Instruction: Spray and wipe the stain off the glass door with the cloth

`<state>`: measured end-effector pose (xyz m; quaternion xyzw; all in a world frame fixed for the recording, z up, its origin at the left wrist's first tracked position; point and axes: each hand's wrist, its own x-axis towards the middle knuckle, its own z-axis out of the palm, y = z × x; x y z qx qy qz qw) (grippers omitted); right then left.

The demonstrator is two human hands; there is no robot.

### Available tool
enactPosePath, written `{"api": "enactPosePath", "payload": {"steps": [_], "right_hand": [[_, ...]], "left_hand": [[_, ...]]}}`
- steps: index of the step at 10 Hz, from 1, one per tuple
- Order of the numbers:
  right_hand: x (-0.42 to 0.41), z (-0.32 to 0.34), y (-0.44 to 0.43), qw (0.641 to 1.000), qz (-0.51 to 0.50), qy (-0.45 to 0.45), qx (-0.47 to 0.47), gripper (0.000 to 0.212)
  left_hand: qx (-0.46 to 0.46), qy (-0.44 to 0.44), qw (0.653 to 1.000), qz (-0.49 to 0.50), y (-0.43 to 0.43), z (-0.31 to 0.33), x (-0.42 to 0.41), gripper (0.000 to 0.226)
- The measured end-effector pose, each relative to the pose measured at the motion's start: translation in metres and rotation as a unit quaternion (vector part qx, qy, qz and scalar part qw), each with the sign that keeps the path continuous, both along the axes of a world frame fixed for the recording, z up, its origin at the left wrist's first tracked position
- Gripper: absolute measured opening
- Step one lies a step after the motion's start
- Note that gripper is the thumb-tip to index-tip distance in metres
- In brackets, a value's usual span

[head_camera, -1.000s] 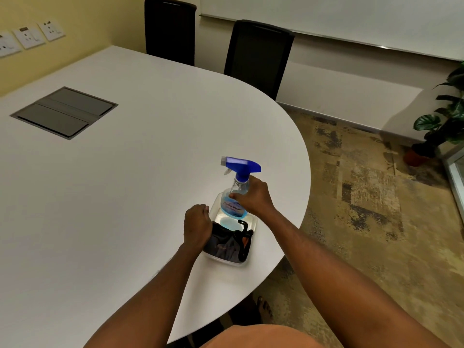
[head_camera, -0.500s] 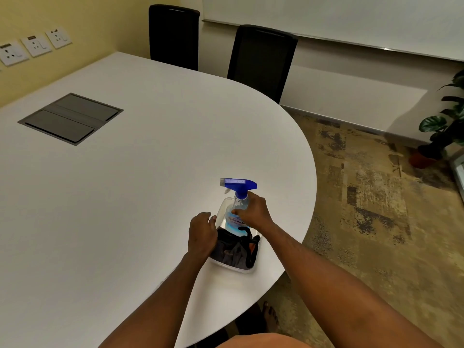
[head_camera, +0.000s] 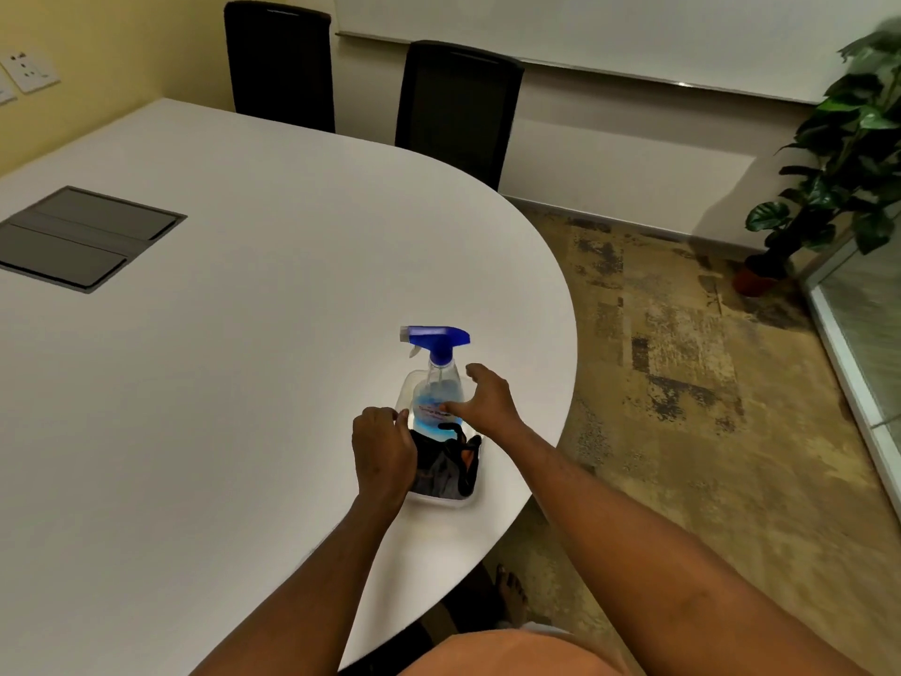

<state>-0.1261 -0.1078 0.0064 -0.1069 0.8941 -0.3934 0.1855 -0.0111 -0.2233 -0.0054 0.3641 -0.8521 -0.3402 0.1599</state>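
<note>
A clear spray bottle [head_camera: 437, 383] with a blue trigger head and blue liquid stands upright in a clear plastic tray [head_camera: 441, 500] near the table's rounded edge. A dark cloth [head_camera: 441, 468] lies bunched in the tray's near half. My right hand [head_camera: 485, 400] is beside the bottle on its right. Its fingers are spread and only the thumb tip is at the bottle's body. My left hand [head_camera: 382, 448] is curled over the tray's left rim and the cloth's left part, and its grip is hidden. A glass door panel [head_camera: 872, 344] shows at the far right edge.
The white table [head_camera: 219, 383] has a grey cable hatch [head_camera: 83, 236] at the left. Two black chairs [head_camera: 458, 100] stand behind it. A potted plant [head_camera: 838, 153] sits in the right corner on the patterned carpet [head_camera: 682, 407]. A bare foot [head_camera: 512, 595] shows under the table edge.
My right hand has let go of the bottle's neck and opened its fingers, and the bottle now stands in the tray. My left hand's fingers have shifted towards the tray's rim.
</note>
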Motion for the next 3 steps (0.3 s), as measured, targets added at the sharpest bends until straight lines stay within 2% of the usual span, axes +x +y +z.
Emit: {"api": "enactPosePath", "payload": {"steps": [1, 3], "right_hand": [[0.009, 0.000, 0.020, 0.999, -0.041, 0.010, 0.020, 0.081], [0.034, -0.011, 0.076, 0.986, -0.163, 0.014, 0.035, 0.058]], "left_hand": [[-0.041, 0.019, 0.998, -0.046, 0.014, 0.000, 0.006, 0.023], [-0.053, 0.075, 0.972, -0.215, 0.062, -0.002, 0.007, 0.025]]}}
